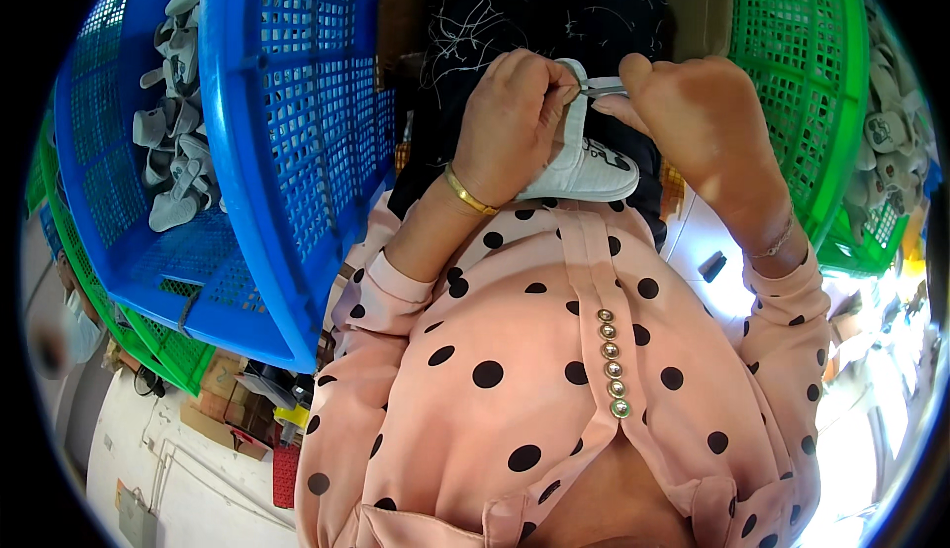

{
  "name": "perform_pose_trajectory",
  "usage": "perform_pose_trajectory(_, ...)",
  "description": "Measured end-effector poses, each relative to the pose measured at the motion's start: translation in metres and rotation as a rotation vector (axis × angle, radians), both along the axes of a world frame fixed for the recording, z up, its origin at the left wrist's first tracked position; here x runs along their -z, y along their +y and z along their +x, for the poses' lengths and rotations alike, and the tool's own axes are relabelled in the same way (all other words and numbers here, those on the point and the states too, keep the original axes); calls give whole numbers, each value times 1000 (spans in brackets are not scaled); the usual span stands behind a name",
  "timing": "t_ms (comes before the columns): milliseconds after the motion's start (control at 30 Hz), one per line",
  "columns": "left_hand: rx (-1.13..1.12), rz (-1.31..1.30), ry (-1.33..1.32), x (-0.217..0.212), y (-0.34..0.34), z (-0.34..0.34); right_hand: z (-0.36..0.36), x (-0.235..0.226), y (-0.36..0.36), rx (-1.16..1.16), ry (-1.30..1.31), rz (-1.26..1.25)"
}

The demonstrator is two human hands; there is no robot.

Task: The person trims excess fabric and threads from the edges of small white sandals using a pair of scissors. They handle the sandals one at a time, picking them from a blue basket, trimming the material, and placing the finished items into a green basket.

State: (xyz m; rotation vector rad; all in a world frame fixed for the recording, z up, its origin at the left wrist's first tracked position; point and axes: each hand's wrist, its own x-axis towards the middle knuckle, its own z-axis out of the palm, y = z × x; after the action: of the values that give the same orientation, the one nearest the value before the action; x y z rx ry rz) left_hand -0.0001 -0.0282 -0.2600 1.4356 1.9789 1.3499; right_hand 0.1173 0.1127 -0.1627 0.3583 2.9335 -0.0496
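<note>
My left hand (510,122) is closed on the upper edge of a small white shoe (591,174), which has a dark printed figure near its toe. The shoe rests over my lap, toe to the right. From my closed right hand (698,117) slim silver thread snips (604,87) point left. Their tips meet the shoe's edge right by my left fingertips. My fingers partly cover the shoe's opening, and the snips' handle is hidden in my right palm.
Blue plastic baskets (297,102) stand at the left; several white shoes (183,167) lie in the outer one. A green basket (807,93) is at the right, with more pale shoes (886,137) beyond it. Loose white threads (475,18) cling to my dark trousers.
</note>
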Motion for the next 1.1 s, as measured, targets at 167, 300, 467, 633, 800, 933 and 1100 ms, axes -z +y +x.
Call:
perform_pose_trajectory(167, -19, 37, 162, 0, 3, 2, -2, 7, 0, -43, -33, 38)
perform_pose_trajectory(300, -111, -51, -145, -1, -1, 1, 6, 21, 12, 141, 58, -96)
perform_pose_trajectory(467, -228, -56, -672, 2, -10, 1, 11, 57, 14, 474, 335, -796)
perform_pose_trajectory(633, -320, -68, -307, -17, -29, -25, 10, 67, -4, 642, 229, -1178)
perform_pose_trajectory(800, -469, -42, 722, -28, -35, -45, 7, 55, -6, 808, 203, -1514)
perform_pose_trajectory(933, -149, -146, 76, -34, -34, -18, 4, 51, -8, 757, 261, -1506)
perform_pose_trajectory(1100, -7, -328, -685, -37, -24, 5, 5, 43, -12, 709, 418, -1411)
